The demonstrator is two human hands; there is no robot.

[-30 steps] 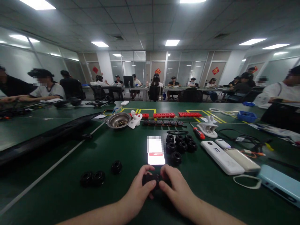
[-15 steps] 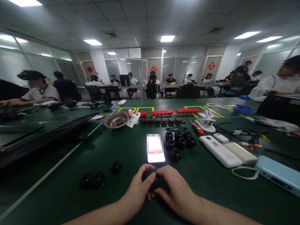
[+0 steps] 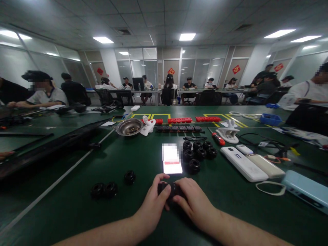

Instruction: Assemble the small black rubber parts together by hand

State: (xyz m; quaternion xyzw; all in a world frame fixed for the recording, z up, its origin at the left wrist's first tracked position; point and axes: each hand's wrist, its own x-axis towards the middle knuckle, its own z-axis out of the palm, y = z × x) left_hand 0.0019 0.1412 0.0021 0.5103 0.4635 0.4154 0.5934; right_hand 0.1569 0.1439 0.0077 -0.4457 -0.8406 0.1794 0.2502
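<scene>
At the near middle of the table, my left hand (image 3: 156,198) is closed around a small black part (image 3: 171,194), its thumb lying on top. My right hand (image 3: 193,196) grips the right side of the same part, thumb and fingers bent around it. Much of the part is hidden by the fingers, so its full shape cannot be made out. Just beyond the hands lies a phone (image 3: 172,167) with a lit screen. A cluster of shiny black ring-shaped pieces (image 3: 194,165) sits to the phone's right. Three similar rings (image 3: 130,177) rest on the left.
Farther back are a metal bowl (image 3: 130,127) holding small brass-coloured pieces, a black strip of modules (image 3: 179,128), red trays (image 3: 179,120) and a red screwdriver (image 3: 217,138). On the right lie a white power bank (image 3: 243,164) and a light-blue box (image 3: 306,189). People sit around.
The view has shifted slightly. My right fingers have moved a little apart from the left thumb, showing more of the black part. Both hands still hold it.
</scene>
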